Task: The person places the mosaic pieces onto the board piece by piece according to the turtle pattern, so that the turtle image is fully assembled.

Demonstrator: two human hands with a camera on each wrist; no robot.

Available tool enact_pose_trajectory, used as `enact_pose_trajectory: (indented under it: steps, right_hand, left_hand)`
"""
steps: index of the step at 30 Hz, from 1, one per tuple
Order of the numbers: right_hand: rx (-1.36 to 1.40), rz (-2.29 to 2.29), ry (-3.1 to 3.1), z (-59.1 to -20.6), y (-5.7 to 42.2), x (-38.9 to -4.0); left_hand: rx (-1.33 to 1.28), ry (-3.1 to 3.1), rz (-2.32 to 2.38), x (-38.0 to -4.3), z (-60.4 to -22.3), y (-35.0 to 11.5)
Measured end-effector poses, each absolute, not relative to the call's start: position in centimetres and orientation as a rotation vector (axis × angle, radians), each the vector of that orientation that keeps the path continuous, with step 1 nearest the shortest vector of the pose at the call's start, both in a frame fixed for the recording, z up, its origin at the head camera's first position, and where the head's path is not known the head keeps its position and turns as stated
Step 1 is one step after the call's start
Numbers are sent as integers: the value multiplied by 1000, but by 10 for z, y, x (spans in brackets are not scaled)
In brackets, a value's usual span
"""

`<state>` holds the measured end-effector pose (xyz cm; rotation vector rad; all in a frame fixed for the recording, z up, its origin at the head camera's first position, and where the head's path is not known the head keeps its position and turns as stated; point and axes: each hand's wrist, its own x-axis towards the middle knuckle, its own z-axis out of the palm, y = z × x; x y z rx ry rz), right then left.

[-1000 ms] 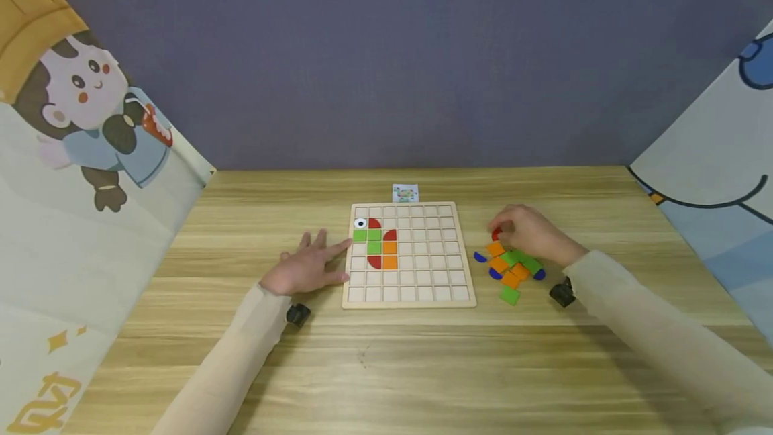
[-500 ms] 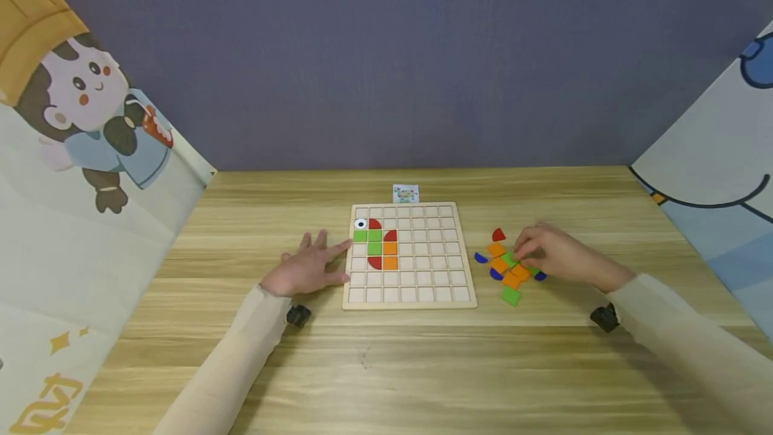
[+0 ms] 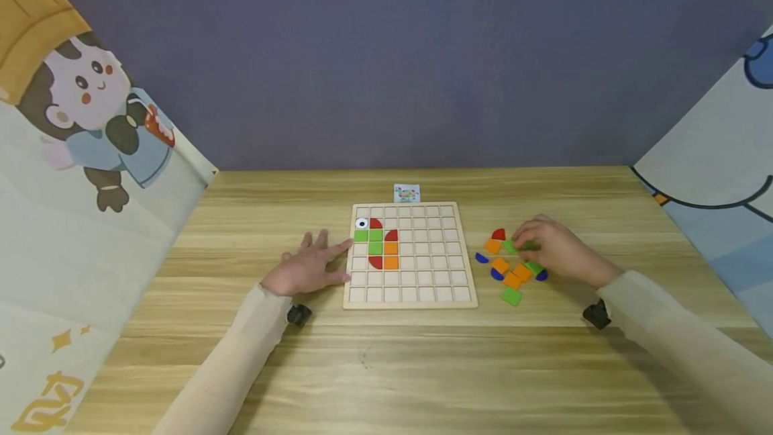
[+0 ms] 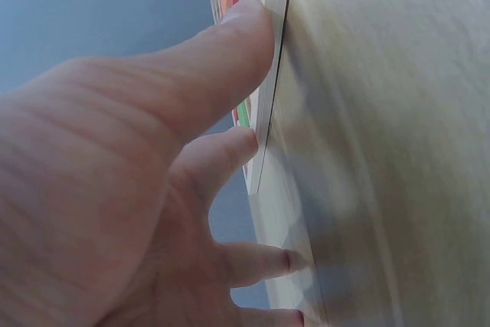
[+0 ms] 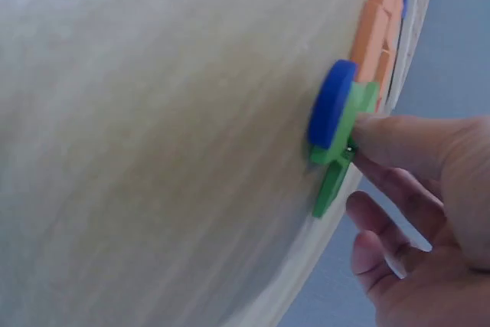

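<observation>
My left hand [image 3: 308, 264] lies with fingers spread at the left side of the wooden grid board [image 3: 410, 305]; in the left wrist view its thumb [image 4: 246, 32] and index finger touch the board's rim. Set in the grid are a white eye tile [image 3: 362, 223], green squares [image 3: 375, 248], orange squares [image 3: 391, 262] and red quarter-circles [image 3: 376, 262]. On the right, my right hand [image 3: 558, 250] pinches a green square tile [image 5: 332, 188] above the loose pile, partly hidden by the fingers. Its thumb is close to another green tile [image 3: 533, 266] and a blue rounded tile [image 5: 331, 105].
Loose orange tiles [image 3: 512, 280], a red quarter-circle [image 3: 498, 234], blue rounded tiles [image 3: 481, 258] and a green square [image 3: 511, 297] lie right of the board. A small picture card [image 3: 407, 193] sits behind the board. A dark wall panel [image 3: 423, 72] closes off the back.
My right hand has let go of the red quarter-circle and moved right over the green tiles. A few tiles have shifted apart, some slightly away from me. The left hand has stayed put.
</observation>
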<state>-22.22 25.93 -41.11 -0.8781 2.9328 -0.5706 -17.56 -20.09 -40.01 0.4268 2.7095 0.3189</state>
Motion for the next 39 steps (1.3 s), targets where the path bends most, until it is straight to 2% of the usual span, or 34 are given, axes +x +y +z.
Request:
enact_pose_trajectory:
  steps: [10,17,26,39]
  right_hand:
    - [-790,-637,2941,-408,248,-229]
    - [-943,-803,2833,-395,190,-236]
    - [-1023,-797,2715,-401,110,-259]
    - [-973,-764,2657,-409,78,-270]
  left_hand:
    - [425,2715,310,-175,-399,-201]
    - [415,2714,318,-176,-399,-203]
    - [415,2705,330,-178,-401,-201]
    - [397,2700,354,-179,-402,-202]
